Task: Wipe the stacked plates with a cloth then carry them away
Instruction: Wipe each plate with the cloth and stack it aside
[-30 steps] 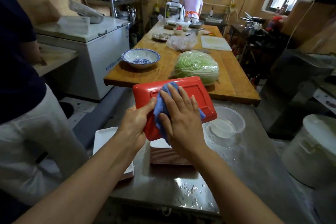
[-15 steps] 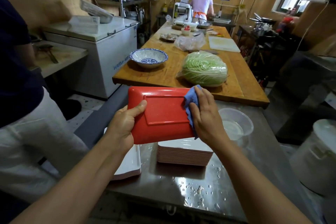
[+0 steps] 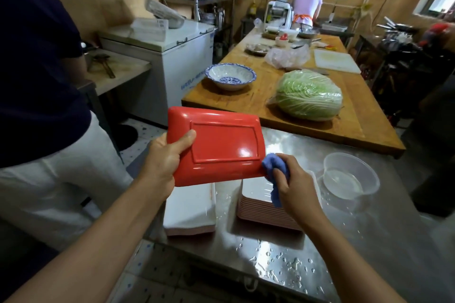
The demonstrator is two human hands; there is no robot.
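While the left hand (image 3: pixel 164 163) grips the red plate (image 3: pixel 216 146) by its left edge (underside facing the camera), the right hand (image 3: pixel 294 183) bunches the blue cloth (image 3: pixel 273 167) at the plate's lower right corner, above the stacked plates (image 3: pixel 261 206) on the wet steel table (image 3: pixel 369 241).

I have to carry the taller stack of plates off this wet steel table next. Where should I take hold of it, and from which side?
Probably grip the stack of plates low, by its two short ends, one hand from each side with fingers curled under the bottom plate. It is rectangular with many thin ribbed edges, so squeezing only the upper plates could let the lower ones slip. The steel table is beaded with water, so lift rather than slide.
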